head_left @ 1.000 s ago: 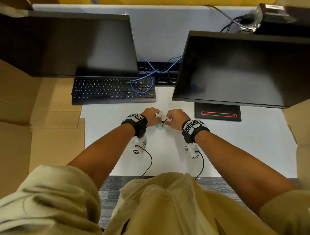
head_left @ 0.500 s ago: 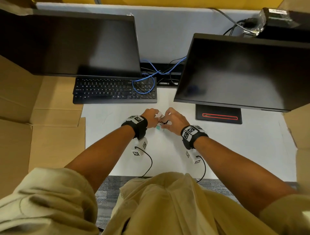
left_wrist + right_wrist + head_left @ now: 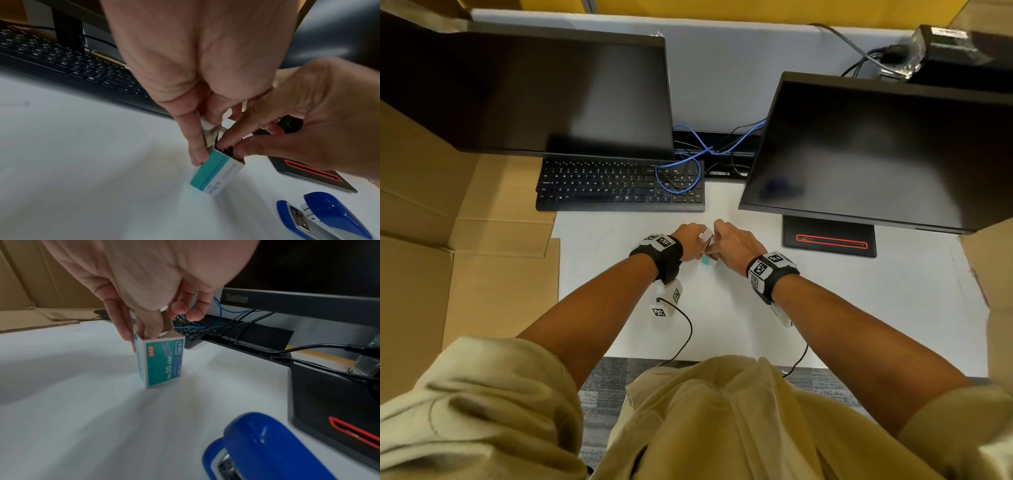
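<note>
A teal and white staple box [image 3: 213, 175] stands upright on the white desk [image 3: 722, 325] with its top flap open. My left hand [image 3: 202, 141] grips the box by its sides, one finger [image 3: 196, 151] running down the teal face. My right hand [image 3: 230, 146] reaches in from the right, thumb and forefinger pinching dark staples at the box mouth. In the right wrist view a finger of the right hand [image 3: 141, 334] dips inside the box [image 3: 162, 361]. From the head view only a teal corner of the box [image 3: 707, 262] shows between the left hand [image 3: 690, 241] and the right hand [image 3: 722, 240].
A blue stapler [image 3: 324, 216] lies on the desk just right of the box, hidden under my right wrist in the head view. A black keyboard [image 3: 619, 186] and two dark monitors stand behind. A monitor base [image 3: 828, 240] sits to the right. Flat cardboard [image 3: 465, 257] covers the left.
My right hand has shifted over the top of the box and its fingertips have gone into the open mouth. The left hand keeps its hold on the box.
</note>
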### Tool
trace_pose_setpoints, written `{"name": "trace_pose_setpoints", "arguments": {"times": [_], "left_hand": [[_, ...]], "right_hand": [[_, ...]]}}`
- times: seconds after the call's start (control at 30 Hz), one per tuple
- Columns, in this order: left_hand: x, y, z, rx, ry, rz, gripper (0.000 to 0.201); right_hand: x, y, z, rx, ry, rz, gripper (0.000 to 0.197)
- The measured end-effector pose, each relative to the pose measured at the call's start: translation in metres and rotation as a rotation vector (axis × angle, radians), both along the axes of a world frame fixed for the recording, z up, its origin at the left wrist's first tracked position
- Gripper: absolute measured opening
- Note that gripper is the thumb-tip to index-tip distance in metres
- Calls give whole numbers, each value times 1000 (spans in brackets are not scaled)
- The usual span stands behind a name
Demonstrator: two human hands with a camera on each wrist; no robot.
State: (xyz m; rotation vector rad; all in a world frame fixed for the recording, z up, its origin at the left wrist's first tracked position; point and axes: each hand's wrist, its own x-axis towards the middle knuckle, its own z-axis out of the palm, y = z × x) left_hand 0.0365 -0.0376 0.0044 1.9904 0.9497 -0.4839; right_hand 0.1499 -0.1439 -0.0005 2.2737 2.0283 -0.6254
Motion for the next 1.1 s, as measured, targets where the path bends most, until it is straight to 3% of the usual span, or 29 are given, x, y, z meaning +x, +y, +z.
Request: {"name": "trace_pose_setpoints", "arguments": {"times": [0.23,0.37,0.57,0.7,0.83,1.1], "left_hand": [[-1,-4,8,42,-5,-31,32],[1,-5,8,39,38,-29,49],[-4,-2,9,9,-9,-25,40],[-9,1,7,-15,-45,15,37],[-10,5,7,-1,-67,79,39],[-3,3,13,79,-50,71,37]], "right_hand": [[-3,4,10,-73,-56,133,24],[-1,11,15,-108,-89,224,23],[-3,6,7,-32,-42,242,29],[-3,-3,4,78,116,110,24],[8,-6,13,208,295,-178,13],[23,0,10,108,252,-245,20]]}}
